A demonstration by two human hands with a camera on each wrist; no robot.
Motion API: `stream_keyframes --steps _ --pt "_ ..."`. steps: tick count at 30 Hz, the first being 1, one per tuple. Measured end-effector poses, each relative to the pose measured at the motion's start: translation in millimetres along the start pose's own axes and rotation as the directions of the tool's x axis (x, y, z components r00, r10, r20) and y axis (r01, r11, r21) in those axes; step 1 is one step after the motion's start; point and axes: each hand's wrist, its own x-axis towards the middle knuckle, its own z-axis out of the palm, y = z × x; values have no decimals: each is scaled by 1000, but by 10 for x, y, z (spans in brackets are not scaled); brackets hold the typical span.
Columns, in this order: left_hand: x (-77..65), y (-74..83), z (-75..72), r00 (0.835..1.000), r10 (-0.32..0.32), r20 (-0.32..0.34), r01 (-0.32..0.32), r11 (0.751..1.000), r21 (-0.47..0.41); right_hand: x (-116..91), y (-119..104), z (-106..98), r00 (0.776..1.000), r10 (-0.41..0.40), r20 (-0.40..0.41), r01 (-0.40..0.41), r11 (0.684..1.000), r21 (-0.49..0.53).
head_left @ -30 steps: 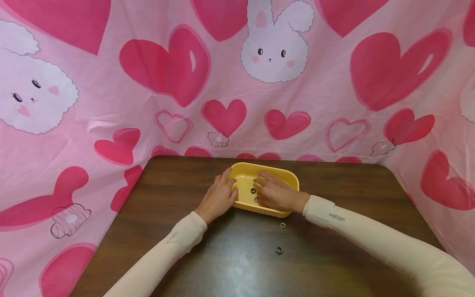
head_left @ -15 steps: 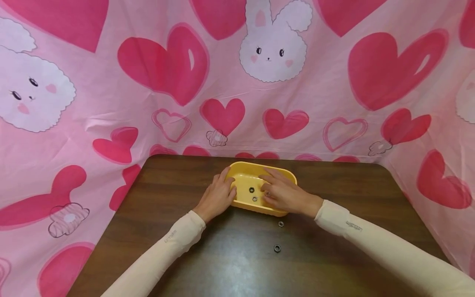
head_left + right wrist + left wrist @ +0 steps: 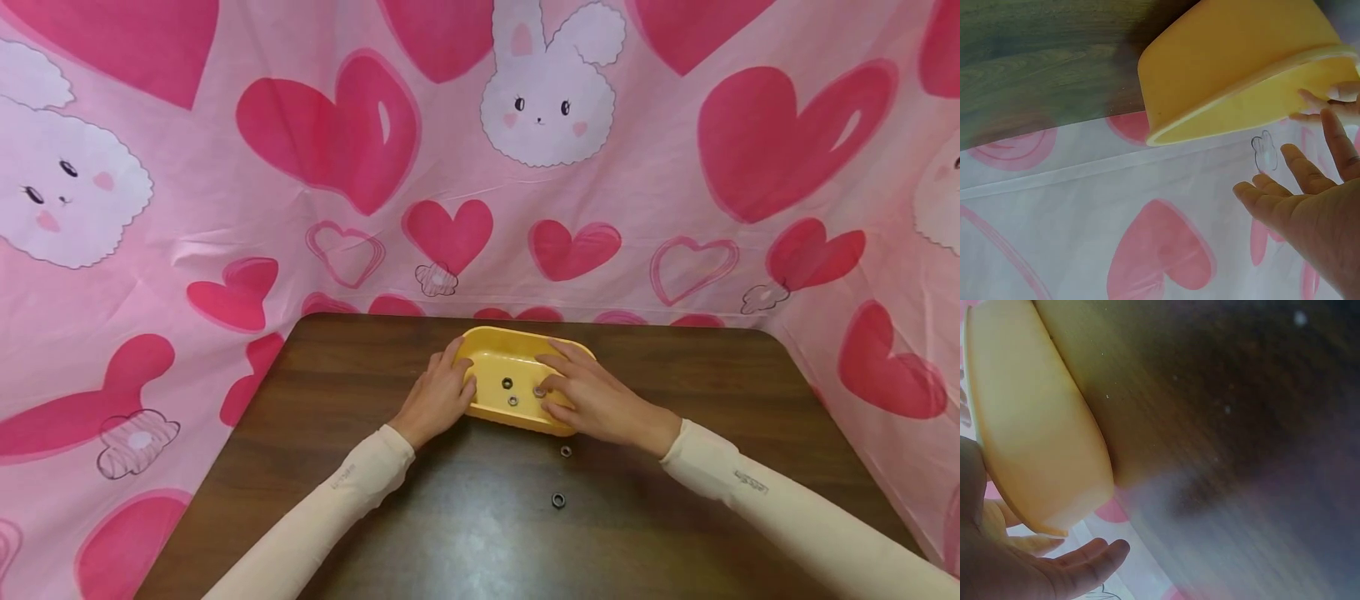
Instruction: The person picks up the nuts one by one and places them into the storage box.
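In the head view, a yellow plastic tray [image 3: 497,414] sits on the table. My left hand [image 3: 435,396] holds the tray's left end, its fingers over the rim; the left wrist view has that hand [image 3: 1016,556] around the end wall. My right hand [image 3: 600,400] is over the tray's right end, fingers spread. Nothing is between its fingers in the right wrist view, where the hand [image 3: 1316,212] is beside the rim. Inside the tray are a dark hex nut [image 3: 507,383], a silver nut [image 3: 513,401] and another nut [image 3: 539,392] right at a right fingertip.
Two more nuts lie on the brown table [image 3: 420,517] in front of the tray, a small one [image 3: 566,452] and a larger dark one [image 3: 558,500]. A pink cloth [image 3: 465,275] with hearts and rabbits hangs behind and along both sides.
My right hand has drawn back to the right and its fingers have spread, uncovering the third nut in the tray. My left hand keeps its place at the tray's left end.
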Motion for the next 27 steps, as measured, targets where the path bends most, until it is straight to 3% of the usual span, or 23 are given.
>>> stream_keyframes --steps 17,27 --pt "0 4 -6 1000 -8 9 8 1000 -1 -288 -224 -169 999 51 -5 -51 998 32" --pt "-13 -1 6 1000 9 -6 -9 1000 -1 -438 -323 -153 999 41 -16 -41 998 54"
